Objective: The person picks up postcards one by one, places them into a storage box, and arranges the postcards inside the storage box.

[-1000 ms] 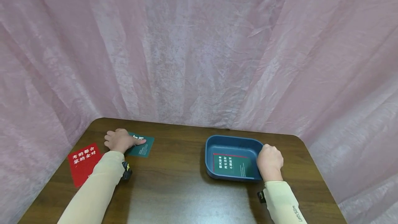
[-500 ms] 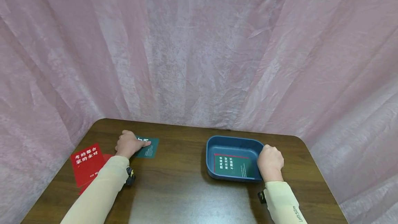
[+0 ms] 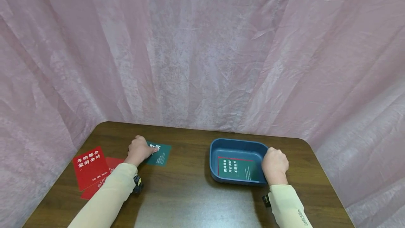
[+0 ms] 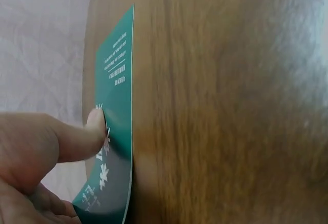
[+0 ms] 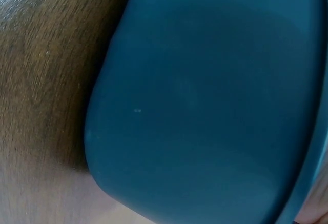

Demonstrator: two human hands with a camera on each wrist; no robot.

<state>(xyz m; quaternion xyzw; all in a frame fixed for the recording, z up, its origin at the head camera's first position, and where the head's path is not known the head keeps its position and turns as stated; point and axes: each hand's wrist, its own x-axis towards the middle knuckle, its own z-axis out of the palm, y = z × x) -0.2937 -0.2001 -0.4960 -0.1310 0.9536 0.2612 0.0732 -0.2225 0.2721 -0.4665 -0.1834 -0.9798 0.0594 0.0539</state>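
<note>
My left hand (image 3: 140,149) pinches a green card (image 3: 162,156) with white print, thumb on its printed face and fingers beneath, as the left wrist view shows. The card (image 4: 115,96) bends up near the fingers, close over the wooden table. On the right, my right hand (image 3: 274,164) grips the right rim of a blue rectangular tray (image 3: 238,142). Another green card (image 3: 237,169) with a red edge lies inside that tray. In the right wrist view the tray's outer wall (image 5: 200,106) fills most of the picture, with a bit of finger at the lower right corner.
Left of my left forearm, a red card (image 3: 91,168) with white characters overlaps a second red card (image 3: 91,190), partly hidden by the sleeve. The brown wooden table (image 3: 186,150) has rounded far corners. A pink curtain (image 3: 196,52) hangs behind it.
My left hand has moved right and slightly nearer with the green card, uncovering more of the second red card. The right hand and the tray have stayed in place.
</note>
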